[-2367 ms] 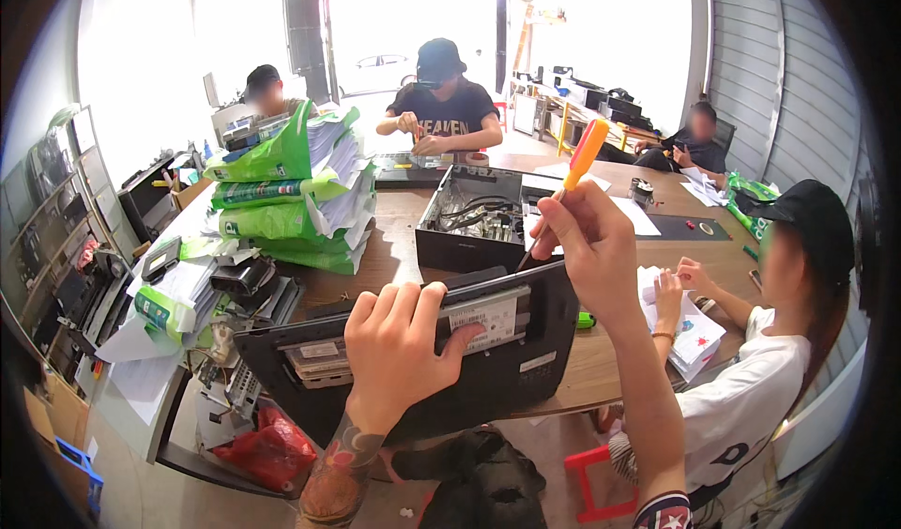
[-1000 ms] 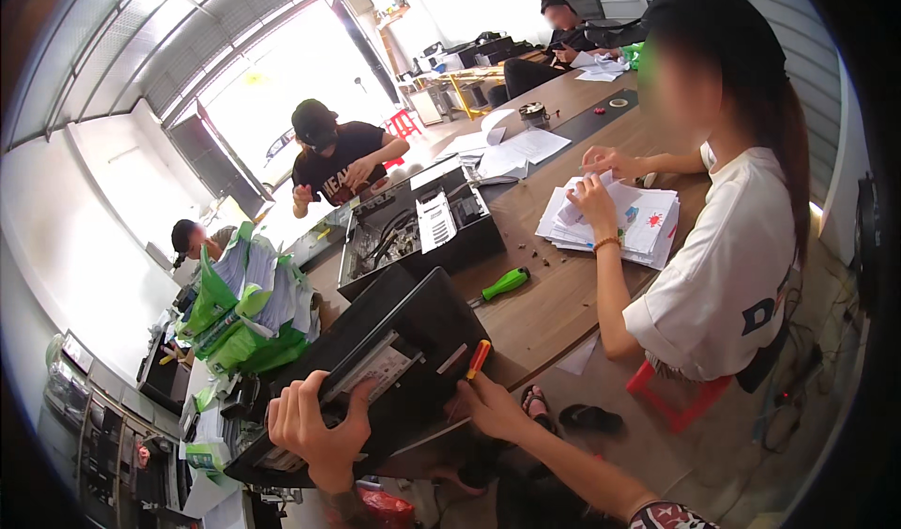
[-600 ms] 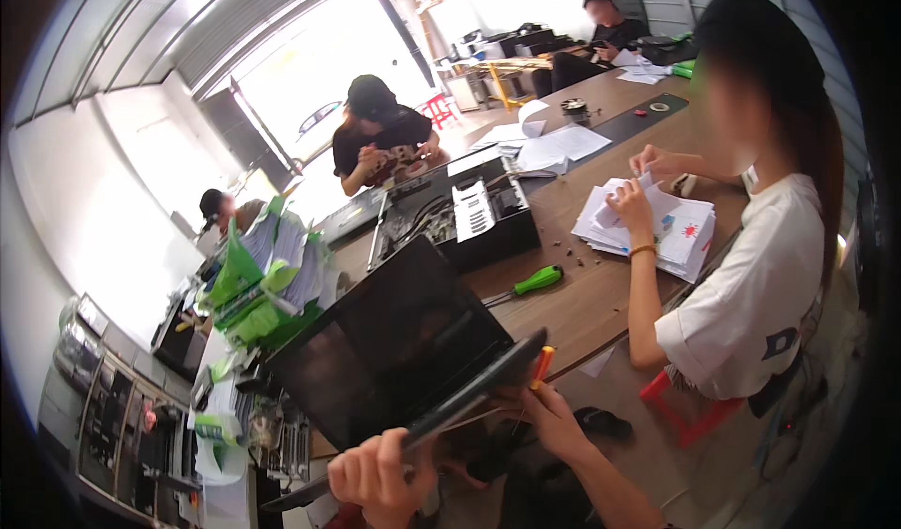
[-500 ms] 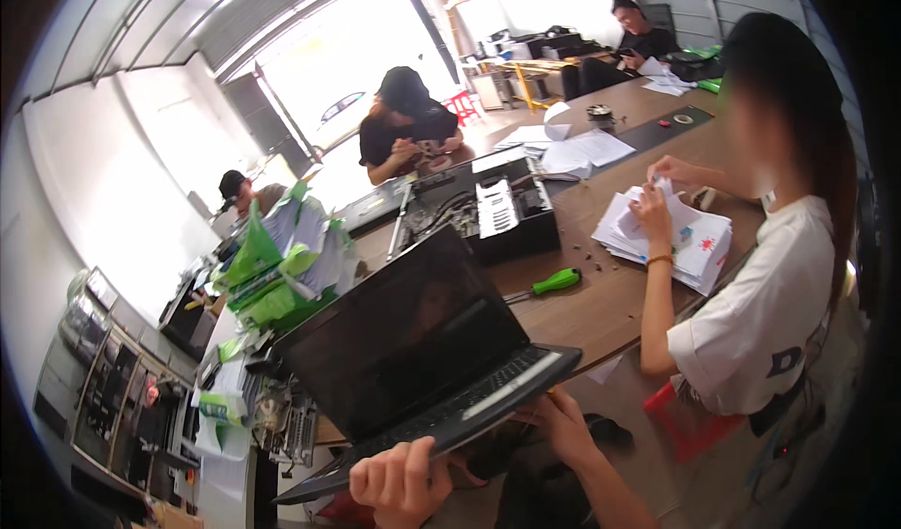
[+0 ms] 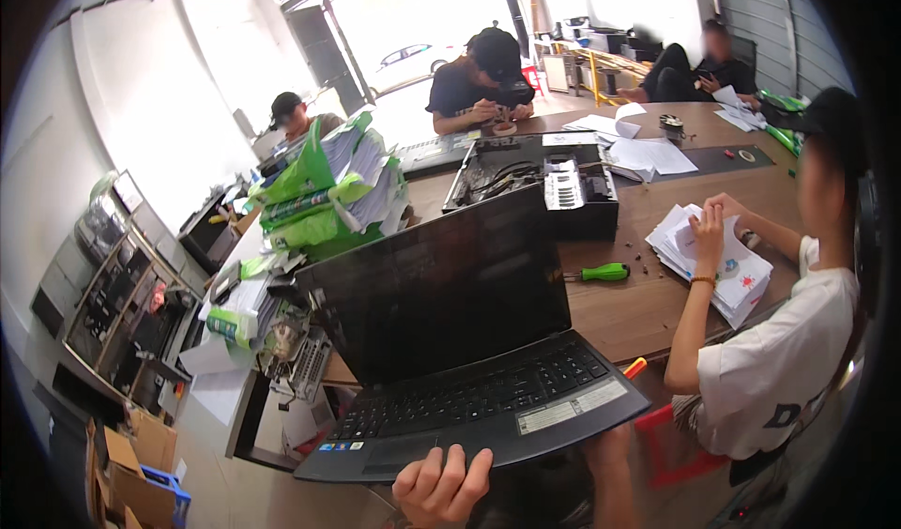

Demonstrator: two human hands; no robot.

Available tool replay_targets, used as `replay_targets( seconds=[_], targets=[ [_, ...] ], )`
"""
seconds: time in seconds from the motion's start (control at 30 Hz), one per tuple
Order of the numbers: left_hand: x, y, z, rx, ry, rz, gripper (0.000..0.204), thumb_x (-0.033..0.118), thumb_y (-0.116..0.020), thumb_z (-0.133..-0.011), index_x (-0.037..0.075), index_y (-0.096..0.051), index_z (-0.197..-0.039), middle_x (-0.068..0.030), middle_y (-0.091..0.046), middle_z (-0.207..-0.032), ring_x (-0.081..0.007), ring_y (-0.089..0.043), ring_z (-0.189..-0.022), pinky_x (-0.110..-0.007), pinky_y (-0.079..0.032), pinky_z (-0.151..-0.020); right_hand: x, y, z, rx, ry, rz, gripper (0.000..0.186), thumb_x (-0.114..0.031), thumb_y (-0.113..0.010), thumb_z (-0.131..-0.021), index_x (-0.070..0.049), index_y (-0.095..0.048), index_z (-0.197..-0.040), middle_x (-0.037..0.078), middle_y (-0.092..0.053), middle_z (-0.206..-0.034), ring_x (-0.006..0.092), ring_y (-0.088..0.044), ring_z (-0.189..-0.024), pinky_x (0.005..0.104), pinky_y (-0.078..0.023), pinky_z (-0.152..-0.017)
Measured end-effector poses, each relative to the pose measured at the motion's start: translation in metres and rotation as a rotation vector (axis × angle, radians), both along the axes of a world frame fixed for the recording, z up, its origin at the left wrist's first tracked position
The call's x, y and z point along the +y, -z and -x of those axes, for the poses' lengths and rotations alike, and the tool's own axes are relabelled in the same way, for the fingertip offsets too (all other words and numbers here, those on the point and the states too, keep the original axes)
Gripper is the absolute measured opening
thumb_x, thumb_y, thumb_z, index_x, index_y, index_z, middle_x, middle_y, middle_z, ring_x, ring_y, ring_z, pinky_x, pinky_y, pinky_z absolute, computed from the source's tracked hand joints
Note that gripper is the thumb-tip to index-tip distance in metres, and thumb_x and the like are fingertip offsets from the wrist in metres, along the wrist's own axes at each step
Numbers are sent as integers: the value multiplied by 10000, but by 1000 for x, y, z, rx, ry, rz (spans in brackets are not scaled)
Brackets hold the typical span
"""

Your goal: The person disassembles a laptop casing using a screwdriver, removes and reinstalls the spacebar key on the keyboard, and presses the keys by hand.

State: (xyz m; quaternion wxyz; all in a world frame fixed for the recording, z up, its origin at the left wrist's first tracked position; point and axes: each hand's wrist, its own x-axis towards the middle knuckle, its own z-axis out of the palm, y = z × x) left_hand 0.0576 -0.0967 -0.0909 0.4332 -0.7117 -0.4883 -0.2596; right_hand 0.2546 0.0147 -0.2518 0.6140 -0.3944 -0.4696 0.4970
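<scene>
A black laptop (image 5: 469, 398), lid raised and screen dark, is held in the air, tilted, before the table. My left hand (image 5: 441, 487) grips its front edge, fingers curled over the palm rest beside the touchpad. At the laptop's right side my right hand (image 5: 612, 444) holds it from below; the fingers are hidden behind the base. An orange and yellow handle end (image 5: 635, 368) sticks up past the right edge near that hand, the rest of it out of sight.
On the wooden table (image 5: 605, 327) lie a green-handled screwdriver (image 5: 605, 272), loose screws and an opened black computer case (image 5: 589, 212). Green-and-white packages (image 5: 324, 191) are piled at left. A co-worker (image 5: 779, 341) handles papers (image 5: 718, 266) at right; other people sit farther back.
The laptop has swung to face me more squarely, its keyboard now showing. My left hand has moved right along the front edge, and my right hand has gone farther behind the base.
</scene>
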Motion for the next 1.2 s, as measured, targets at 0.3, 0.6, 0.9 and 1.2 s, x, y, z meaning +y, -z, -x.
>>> replay_targets(
  seconds=[0.3,0.6,0.9,1.2],
  targets=[
    [-3,39,12,-7,-26,41,162,237,-654,-884,265,-742,-1017,43,-700,-854,-137,-661,-775,-257,-425,-760,-3,27,8,634,-127,233,553,-421,-455,-1069,-18,-504,-1444,113,-599,-1381,272,-599,-1241,435,-502,-1050],
    [25,46,32,-410,25,284,247,130,-724,-647,158,-690,-889,6,-608,-837,-192,-613,-776,-367,-453,-751,0,19,5,531,-171,308,392,-290,-505,-1034,4,-636,-1259,99,-708,-1130,223,-695,-1014,348,-562,-881],
    [61,46,25,-306,126,496,335,128,-732,-575,151,-673,-904,-21,-527,-862,-224,-550,-757,-374,-420,-630,-34,-22,-11,480,-145,279,320,-404,-468,-1076,-108,-543,-979,5,-460,-802,135,-438,-672,304,-358,-649],
    [64,68,20,-306,125,680,365,108,-715,-660,185,-649,-1010,-22,-519,-922,-207,-549,-823,-366,-426,-678,-36,5,4,453,-35,284,267,-358,-633,-1041,-102,-563,-1060,-18,-549,-835,116,-521,-755,306,-435,-708]
  ],
)
